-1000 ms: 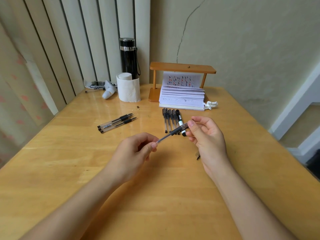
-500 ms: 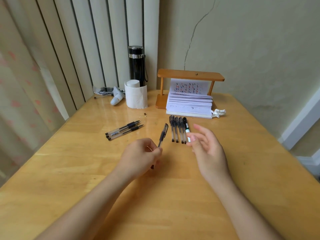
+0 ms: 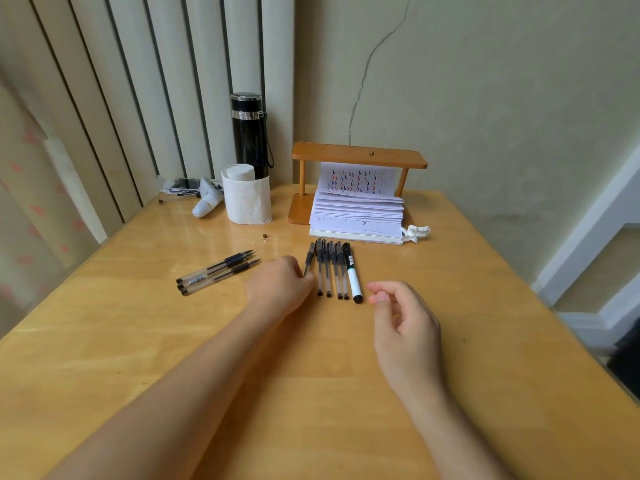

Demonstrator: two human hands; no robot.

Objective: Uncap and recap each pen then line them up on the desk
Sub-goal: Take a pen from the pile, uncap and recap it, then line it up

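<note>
My left hand (image 3: 278, 284) grips a capped black pen (image 3: 309, 258) by its lower end, its cap pointing away, right at the left side of a row of pens (image 3: 331, 268) lying side by side on the wooden desk (image 3: 311, 393). A white marker with a black cap (image 3: 352, 278) ends that row on the right. Three more black pens (image 3: 216, 271) lie together at an angle further left. My right hand (image 3: 403, 323) hovers near the marker's lower end, fingers loosely curled, holding nothing.
At the back stand a black flask (image 3: 250, 133), a toilet paper roll (image 3: 246, 199), a wooden stand (image 3: 358, 168) with an open notebook (image 3: 358, 216), and a crumpled tissue (image 3: 417, 233). Small clutter (image 3: 194, 190) lies in the back left corner. The desk's right edge drops to the floor.
My right hand let go of the pen and drew back. My left hand carried the capped pen forward to the left side of the row.
</note>
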